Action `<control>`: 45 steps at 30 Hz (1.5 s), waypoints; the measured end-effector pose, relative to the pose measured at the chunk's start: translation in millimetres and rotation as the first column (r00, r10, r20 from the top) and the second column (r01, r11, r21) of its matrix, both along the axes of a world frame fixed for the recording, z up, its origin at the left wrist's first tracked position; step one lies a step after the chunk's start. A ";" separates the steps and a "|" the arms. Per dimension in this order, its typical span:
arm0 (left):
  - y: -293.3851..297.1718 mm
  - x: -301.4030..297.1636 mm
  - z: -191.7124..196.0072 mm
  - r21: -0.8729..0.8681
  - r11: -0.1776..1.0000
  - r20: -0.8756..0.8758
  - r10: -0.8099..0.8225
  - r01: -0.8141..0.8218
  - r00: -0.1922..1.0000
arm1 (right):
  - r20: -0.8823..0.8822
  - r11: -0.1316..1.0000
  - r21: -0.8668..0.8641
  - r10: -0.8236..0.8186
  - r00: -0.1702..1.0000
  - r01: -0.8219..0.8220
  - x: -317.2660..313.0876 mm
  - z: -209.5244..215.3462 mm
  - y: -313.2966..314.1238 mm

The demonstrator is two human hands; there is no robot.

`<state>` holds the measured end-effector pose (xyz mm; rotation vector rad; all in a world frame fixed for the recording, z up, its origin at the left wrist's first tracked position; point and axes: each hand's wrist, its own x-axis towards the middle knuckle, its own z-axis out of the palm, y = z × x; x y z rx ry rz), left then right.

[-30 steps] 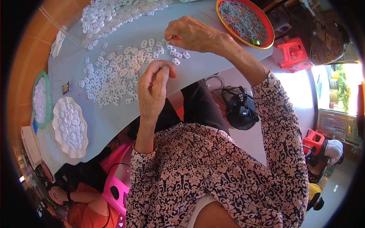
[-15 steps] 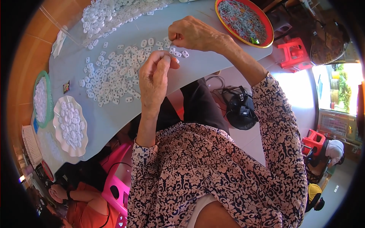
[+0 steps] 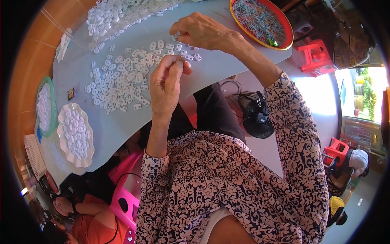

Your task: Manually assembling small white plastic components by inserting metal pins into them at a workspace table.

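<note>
My left hand [image 3: 165,83] is closed above the front edge of the grey table [image 3: 122,132]. A small white plastic piece [image 3: 188,64] shows at its fingertips, partly covered by them. Farther over the table, my right hand [image 3: 202,31] has thumb and fingers bent around another small whitish piece [image 3: 176,35]; its details are too small to make out. Between and below the hands lie several loose white pieces [image 3: 196,57], each with dark holes. A broad spread of the same oval pieces [image 3: 126,77] covers the table to the left of my left hand.
A red, yellow-rimmed tray [image 3: 289,32] of thin grey metal parts is at the far right. A bigger white heap [image 3: 103,18] lies at the back. Left stand a scalloped dish [image 3: 87,156] and green basket [image 3: 53,122] of white pieces. A person [image 3: 95,217] sits lower left.
My right hand has moved left and slightly away, and its fingers have parted around a whitish piece. My left hand has barely moved.
</note>
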<state>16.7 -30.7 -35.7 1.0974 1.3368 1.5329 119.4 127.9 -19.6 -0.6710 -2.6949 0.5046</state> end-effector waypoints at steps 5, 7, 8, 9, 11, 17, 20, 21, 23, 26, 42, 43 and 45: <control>-1.6 1.8 3.6 -0.012 1.000 -0.052 -0.004 0.003 0.999 | 0.004 1.000 -0.020 0.025 1.000 -0.025 -7.5 -1.4 5.9; -2.0 2.6 2.4 0.019 1.000 -0.065 0.005 -0.004 0.998 | 0.030 0.997 -0.071 0.022 0.999 -0.019 -10.3 0.8 4.0; -2.6 2.1 1.3 0.024 1.000 -0.068 0.005 -0.003 0.998 | 0.031 0.997 -0.071 0.025 0.999 -0.022 -11.5 3.1 2.9; -3.1 1.5 0.6 0.030 1.000 -0.071 0.005 -0.002 0.997 | 0.094 0.995 -0.097 -0.003 0.996 0.012 -12.6 6.4 1.6; -3.3 1.1 0.7 0.029 1.000 -0.069 0.002 0.000 0.998 | 0.157 0.992 -0.120 -0.030 0.987 0.049 -13.2 6.9 0.0; -2.2 3.1 4.3 0.027 1.000 -0.070 -0.003 0.005 0.998 | 0.091 1.000 -0.019 0.017 0.996 -0.015 -16.0 0.8 -0.7; -2.0 3.2 3.4 0.033 0.999 -0.066 0.001 0.002 0.998 | 0.112 1.000 -0.028 0.011 0.994 -0.008 -18.4 1.6 -0.4; -2.0 3.1 2.8 0.033 0.999 -0.068 0.000 0.002 0.998 | 0.116 0.999 -0.052 0.016 0.993 -0.010 -18.4 2.9 -0.1; -2.3 2.5 2.4 0.034 0.999 -0.073 0.001 0.002 0.997 | 0.118 0.997 -0.076 0.022 0.993 -0.013 -19.5 7.7 -0.4; -2.9 1.0 1.7 0.028 1.000 -0.086 0.004 -0.002 0.996 | 0.186 0.996 -0.065 0.068 0.980 -0.057 -21.2 13.4 -0.5; 0.7 0.3 -2.4 -0.046 0.999 0.026 0.004 -0.003 1.000 | 0.159 0.964 -0.262 0.091 0.983 -0.047 -25.7 17.5 1.8; 0.8 0.7 -1.5 -0.044 0.999 0.024 0.003 -0.002 1.000 | 0.197 0.966 -0.258 0.066 0.978 -0.014 -25.6 19.1 0.5; 2.1 1.7 -1.0 -0.050 0.999 0.018 0.002 -0.001 1.000 | 0.149 0.981 -0.193 0.056 0.987 -0.027 -20.5 12.5 2.1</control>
